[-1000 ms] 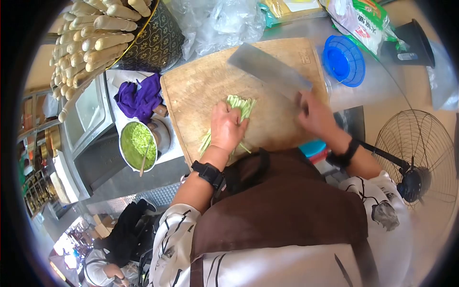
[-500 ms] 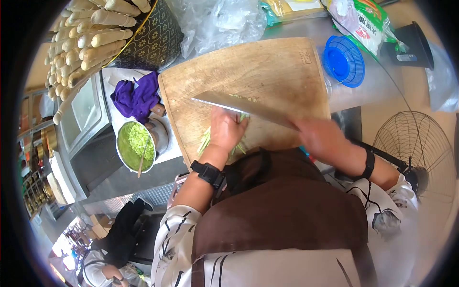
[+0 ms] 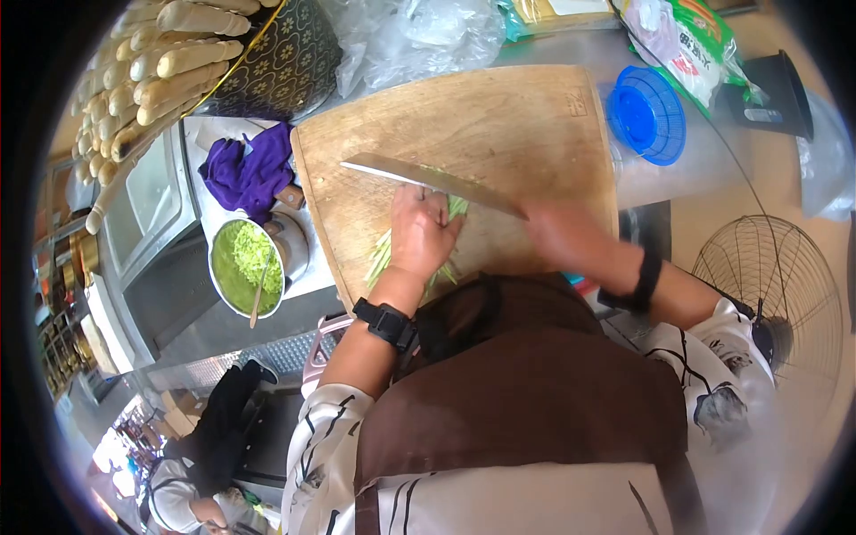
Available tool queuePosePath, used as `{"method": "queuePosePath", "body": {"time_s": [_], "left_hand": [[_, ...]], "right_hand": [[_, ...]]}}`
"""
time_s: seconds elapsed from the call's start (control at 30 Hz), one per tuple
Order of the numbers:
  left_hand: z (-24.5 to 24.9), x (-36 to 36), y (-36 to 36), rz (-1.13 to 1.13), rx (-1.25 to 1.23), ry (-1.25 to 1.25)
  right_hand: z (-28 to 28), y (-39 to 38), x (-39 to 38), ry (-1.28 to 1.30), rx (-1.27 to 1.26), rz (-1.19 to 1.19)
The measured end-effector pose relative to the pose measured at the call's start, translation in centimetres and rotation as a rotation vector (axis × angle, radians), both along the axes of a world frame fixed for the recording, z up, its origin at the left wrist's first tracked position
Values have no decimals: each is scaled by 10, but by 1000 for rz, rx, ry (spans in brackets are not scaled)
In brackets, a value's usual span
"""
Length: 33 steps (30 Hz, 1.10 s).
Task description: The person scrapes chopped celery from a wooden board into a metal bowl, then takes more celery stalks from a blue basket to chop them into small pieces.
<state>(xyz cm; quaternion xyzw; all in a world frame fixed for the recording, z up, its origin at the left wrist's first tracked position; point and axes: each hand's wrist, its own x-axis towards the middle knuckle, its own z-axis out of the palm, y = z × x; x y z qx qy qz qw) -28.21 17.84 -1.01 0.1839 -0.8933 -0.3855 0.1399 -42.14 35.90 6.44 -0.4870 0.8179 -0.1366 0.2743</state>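
My right hand (image 3: 571,234), blurred by motion, grips the handle end of a long knife (image 3: 437,180), whose blade stretches left across the wooden cutting board (image 3: 481,107). Just below the blade, my left hand (image 3: 423,227) presses down with bent fingers on a bunch of thin green stalks (image 3: 456,209). More stalks (image 3: 380,259) stick out beside my left wrist. Small pale green bits lie behind the blade. The knife's handle is hidden in my right hand.
At the left stand a bowl of chopped greens (image 3: 251,259) with a spoon and a purple cloth (image 3: 250,169). A blue basket (image 3: 646,116) is right of the board. Plastic bags (image 3: 419,40) lie behind it; a wire fan (image 3: 767,285) stands right. Another person (image 3: 178,490) is at lower left.
The knife and my right hand have shifted left, and the blade now crosses just behind my left fingertips. My left hand still holds the stalks down.
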Motion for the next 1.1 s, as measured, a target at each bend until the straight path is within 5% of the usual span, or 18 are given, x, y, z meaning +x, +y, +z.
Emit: {"method": "queuePosePath", "body": {"time_s": [0.53, 0.87, 1.1], "left_hand": [[-13, 0, 2, 9, 31, 58], [-2, 3, 3, 17, -7, 1], [-16, 1, 2, -12, 23, 10]], "right_hand": [[82, 23, 7, 54, 136, 68], [3, -3, 1, -68, -2, -53], [76, 18, 8, 48, 186, 22]]}}
